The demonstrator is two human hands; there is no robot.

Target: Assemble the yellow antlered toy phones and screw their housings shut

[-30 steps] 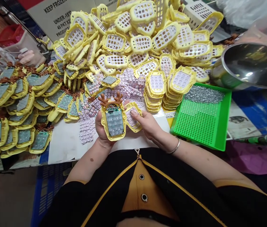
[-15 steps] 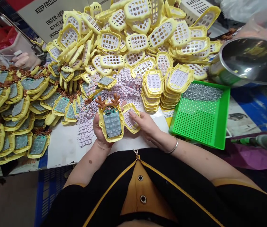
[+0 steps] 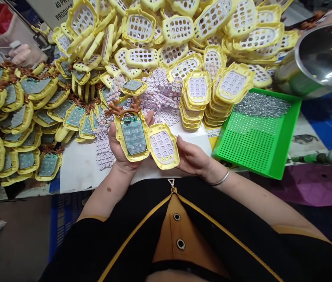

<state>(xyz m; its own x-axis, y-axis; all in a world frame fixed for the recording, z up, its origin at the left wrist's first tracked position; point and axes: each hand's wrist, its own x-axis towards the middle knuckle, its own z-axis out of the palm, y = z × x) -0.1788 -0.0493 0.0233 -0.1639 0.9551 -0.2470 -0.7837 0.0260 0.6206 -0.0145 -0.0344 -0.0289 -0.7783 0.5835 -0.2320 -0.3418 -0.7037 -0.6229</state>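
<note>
My left hand [image 3: 121,156] is closed around a yellow toy-phone back half [image 3: 132,135], which has brown antlers on top and a green circuit board under a clear rubber keypad. Its fingertips show behind the right side of that half. Beside it, a matching yellow front cover [image 3: 163,145] faces inside up, with white keys set in it. My right hand [image 3: 194,157] grips this cover by its right edge, thumb raised at the rim and the other fingers partly hidden. The two halves sit side by side, edges touching or nearly so.
Loose keypad sheets [image 3: 104,147] lie behind my hands. Stacked front covers [image 3: 195,100] stand beyond, before a large heap of covers [image 3: 141,27]. Antlered halves [image 3: 48,166] pile up at left. A green perforated tray [image 3: 254,137] holds screws [image 3: 262,105], near a steel bowl [image 3: 304,58].
The front cover has turned so its whole inner face shows, and my right thumb has moved off its keys to the right edge. The view has tilted downward.
</note>
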